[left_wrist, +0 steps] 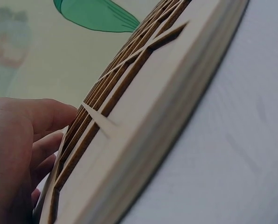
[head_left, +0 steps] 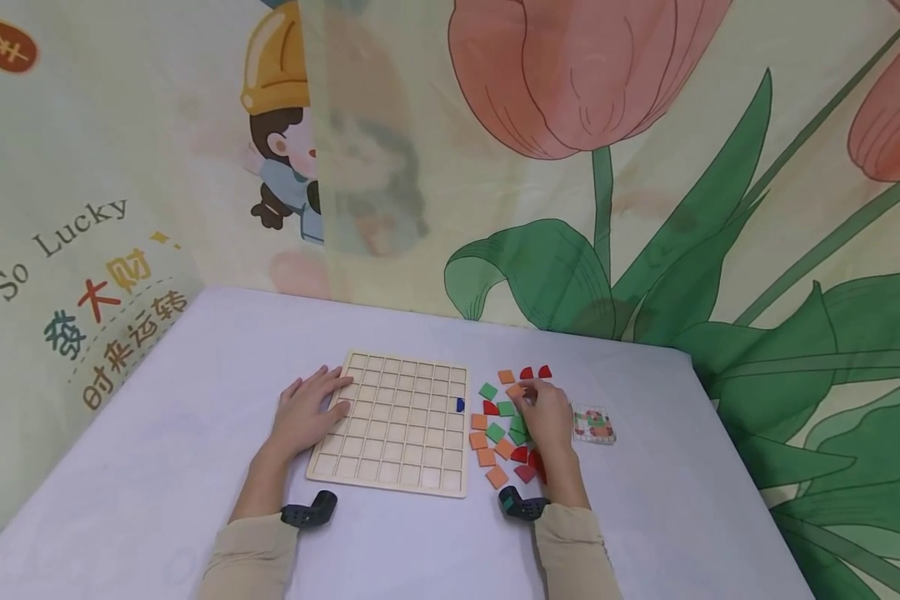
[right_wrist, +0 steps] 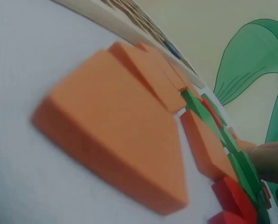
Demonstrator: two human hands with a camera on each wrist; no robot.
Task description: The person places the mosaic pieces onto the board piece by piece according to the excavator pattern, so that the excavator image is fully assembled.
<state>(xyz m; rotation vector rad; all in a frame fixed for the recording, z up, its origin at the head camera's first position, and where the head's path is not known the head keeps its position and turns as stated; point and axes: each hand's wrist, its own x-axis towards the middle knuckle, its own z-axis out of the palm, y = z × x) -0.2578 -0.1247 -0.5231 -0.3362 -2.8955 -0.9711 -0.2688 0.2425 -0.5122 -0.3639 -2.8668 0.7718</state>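
Note:
A wooden grid board (head_left: 397,425) lies flat on the pale table (head_left: 157,467), with one blue piece (head_left: 460,404) in a cell at its right edge. My left hand (head_left: 307,412) rests on the board's left edge, fingers straight; the left wrist view shows those fingers (left_wrist: 22,135) against the board's rim (left_wrist: 148,116). My right hand (head_left: 543,412) hovers over a scatter of orange, green and red tiles (head_left: 498,433), its curled fingertips pinching an orange tile (head_left: 515,390). Close up, the right wrist view shows orange tiles (right_wrist: 115,135), green ones (right_wrist: 241,172) and a fingertip (right_wrist: 272,161).
A small pattern card (head_left: 594,423) lies just right of the tiles. Printed cloth with a tulip (head_left: 570,75) and cartoon drawings walls the table at the back and left. The table's right edge (head_left: 727,450) runs close to the card.

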